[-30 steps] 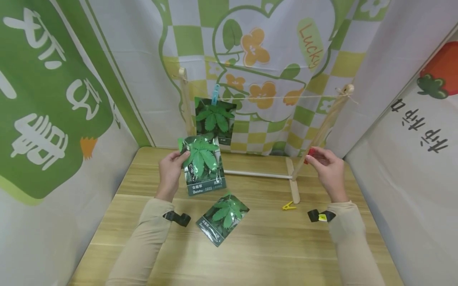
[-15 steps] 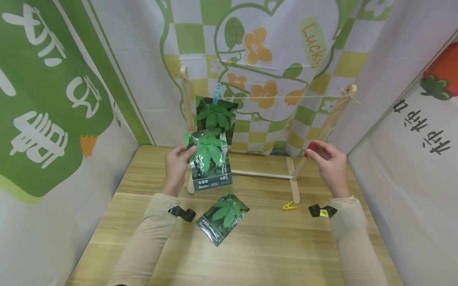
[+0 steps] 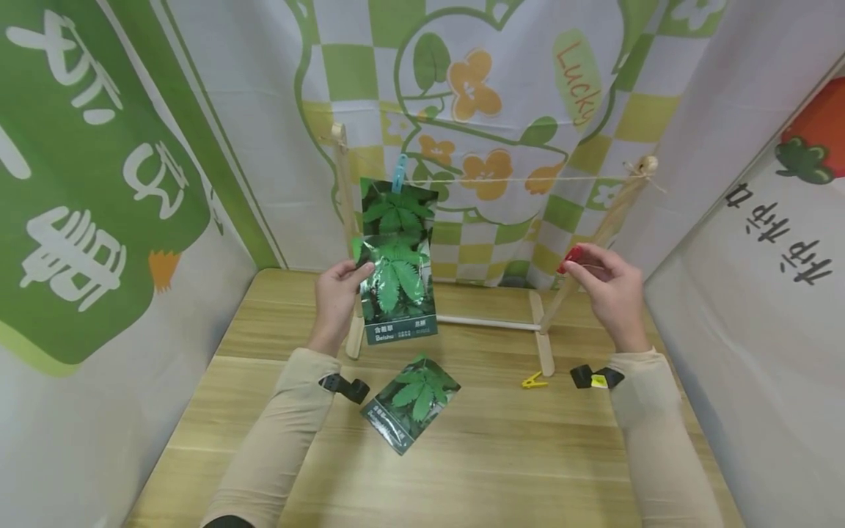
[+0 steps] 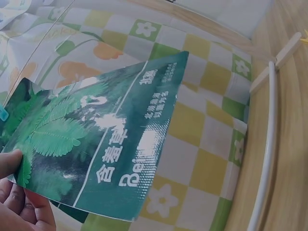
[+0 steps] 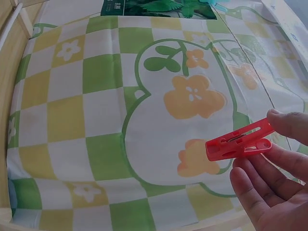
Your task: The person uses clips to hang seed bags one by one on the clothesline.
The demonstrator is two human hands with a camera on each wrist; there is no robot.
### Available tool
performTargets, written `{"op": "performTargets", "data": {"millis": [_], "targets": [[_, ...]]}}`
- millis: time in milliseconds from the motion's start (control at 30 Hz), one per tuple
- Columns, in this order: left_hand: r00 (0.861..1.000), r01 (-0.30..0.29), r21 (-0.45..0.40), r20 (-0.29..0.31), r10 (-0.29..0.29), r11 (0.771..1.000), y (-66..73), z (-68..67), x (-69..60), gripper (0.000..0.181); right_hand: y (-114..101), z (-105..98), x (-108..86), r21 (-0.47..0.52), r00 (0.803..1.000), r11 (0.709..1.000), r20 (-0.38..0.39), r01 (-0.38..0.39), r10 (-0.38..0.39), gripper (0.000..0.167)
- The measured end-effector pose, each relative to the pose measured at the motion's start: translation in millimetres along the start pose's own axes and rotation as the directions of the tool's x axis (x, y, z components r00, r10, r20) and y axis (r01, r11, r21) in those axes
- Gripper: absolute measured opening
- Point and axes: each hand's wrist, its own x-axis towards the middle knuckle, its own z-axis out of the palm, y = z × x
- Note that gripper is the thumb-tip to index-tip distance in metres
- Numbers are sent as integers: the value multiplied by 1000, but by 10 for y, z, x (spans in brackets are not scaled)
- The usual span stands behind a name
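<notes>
My left hand (image 3: pixel 334 299) pinches the left edge of a green seed packet (image 3: pixel 399 293) with a leaf picture. That packet overlaps, from my viewpoint, a similar hanging packet (image 3: pixel 398 205), which a blue clothespin (image 3: pixel 399 173) fastens to a string (image 3: pixel 502 180). Between thumb and fingers of my right hand (image 3: pixel 610 293) is a red clothespin (image 5: pixel 238 142); its handle ends are held and its nose points away from the palm in the right wrist view. A third packet (image 3: pixel 412 405) lies flat on the table, below the left hand's packet.
The string runs between two wooden posts, the left post (image 3: pixel 345 183) and the right post (image 3: pixel 597 235). A white rod (image 3: pixel 488 322) joins the feet low down. A yellow clothespin (image 3: pixel 533 381) lies on the wooden table (image 3: pixel 502 455) by the right foot. Printed curtains surround the table.
My left hand has carried its packet right and slightly up, in front of the hanging one. My right hand has risen a little with the red clothespin.
</notes>
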Motion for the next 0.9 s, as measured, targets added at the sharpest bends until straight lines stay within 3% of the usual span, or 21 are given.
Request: {"op": "performTargets", "data": {"millis": [600,900], "targets": [[994,-62,31,96,59,998,171,248,18,31,-219,149,224,9,987,988,52,153,-153,29],[989,-42,46,143,35,998,243,385,65,45,-376,210,382,13,982,984,61,179,-180,30]]}}
